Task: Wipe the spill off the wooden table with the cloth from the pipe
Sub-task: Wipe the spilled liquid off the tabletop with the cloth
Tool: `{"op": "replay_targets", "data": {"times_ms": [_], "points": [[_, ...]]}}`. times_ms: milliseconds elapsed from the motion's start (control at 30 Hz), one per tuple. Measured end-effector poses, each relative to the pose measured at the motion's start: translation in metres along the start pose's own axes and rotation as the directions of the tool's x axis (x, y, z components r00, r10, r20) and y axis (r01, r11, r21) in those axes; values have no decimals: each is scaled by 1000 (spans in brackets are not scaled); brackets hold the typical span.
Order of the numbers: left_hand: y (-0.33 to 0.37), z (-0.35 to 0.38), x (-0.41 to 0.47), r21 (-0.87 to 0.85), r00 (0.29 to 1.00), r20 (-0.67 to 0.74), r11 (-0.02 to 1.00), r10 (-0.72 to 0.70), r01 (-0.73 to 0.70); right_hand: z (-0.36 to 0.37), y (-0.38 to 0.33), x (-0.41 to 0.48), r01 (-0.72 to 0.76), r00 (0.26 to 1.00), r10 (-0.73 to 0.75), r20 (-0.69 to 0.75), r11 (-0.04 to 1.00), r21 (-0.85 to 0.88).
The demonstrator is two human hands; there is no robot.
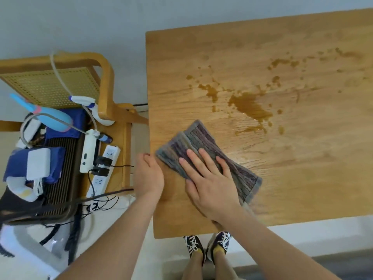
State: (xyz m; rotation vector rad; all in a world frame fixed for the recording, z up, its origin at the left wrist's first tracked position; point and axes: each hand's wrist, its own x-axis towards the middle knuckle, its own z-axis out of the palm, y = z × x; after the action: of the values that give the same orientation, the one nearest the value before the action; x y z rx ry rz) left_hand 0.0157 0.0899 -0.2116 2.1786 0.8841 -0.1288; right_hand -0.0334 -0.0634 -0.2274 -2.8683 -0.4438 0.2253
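Observation:
A grey-purple striped cloth (203,142), folded, lies flat on the wooden table (282,178) near its left front corner. My right hand (210,184) presses down on the cloth with straight, spread fingers. My left hand (148,176) rests at the table's left edge beside the cloth, fingers loosely curled, holding nothing. A brown liquid spill (248,106) spreads across the table beyond the cloth, with splatter drops trailing to the far right (282,62). The cloth's far edge sits a short way in front of the main puddle.
A wooden cane-backed chair (60,85) stands left of the table, loaded with a spray bottle (88,102), a power strip (105,166), cables, blue pouches and white boxes. My shoes (207,245) show below the table's front edge.

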Motion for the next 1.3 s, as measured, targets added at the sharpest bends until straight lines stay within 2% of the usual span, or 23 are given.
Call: {"op": "replay_targets", "data": {"times_ms": [100,167,267,333,533,633,800,867,967,1067,1167,1300], "points": [[30,9,48,-140,997,65,989,-36,45,2,-21,27,-91,996,91,-4,995,32],[36,19,56,-108,998,35,993,-44,47,6,-23,8,-71,997,71,-2,997,34],[37,24,46,-3,999,-37,1000,26,-26,8,-17,-40,12,1000,-12,27,1000,11],[41,23,44,21,997,-57,999,48,-47,7,-11,-42,24,999,-24,34,1000,3],[44,27,51,66,992,-102,996,70,-63,-3,-17,77,-86,996,86,-4,994,69],[45,27,50,81,994,-98,996,51,-43,-4,-19,97,-133,991,133,3,990,44],[44,24,41,121,996,-75,992,50,-41,3,-21,-1,-46,998,44,36,998,44],[45,24,42,131,997,-67,991,43,-34,4,-7,-29,81,994,-81,68,997,5],[47,25,47,145,997,-63,989,48,-38,-2,19,-5,256,964,-250,92,965,-57],[46,28,51,138,995,-91,990,38,-25,-7,14,34,194,978,-193,83,981,-1],[42,28,50,137,995,-97,990,33,-20,-1,8,22,133,991,-134,24,991,19],[39,26,46,136,998,-55,991,25,-17,-19,83,-35,186,981,-179,78,979,-89]]}}
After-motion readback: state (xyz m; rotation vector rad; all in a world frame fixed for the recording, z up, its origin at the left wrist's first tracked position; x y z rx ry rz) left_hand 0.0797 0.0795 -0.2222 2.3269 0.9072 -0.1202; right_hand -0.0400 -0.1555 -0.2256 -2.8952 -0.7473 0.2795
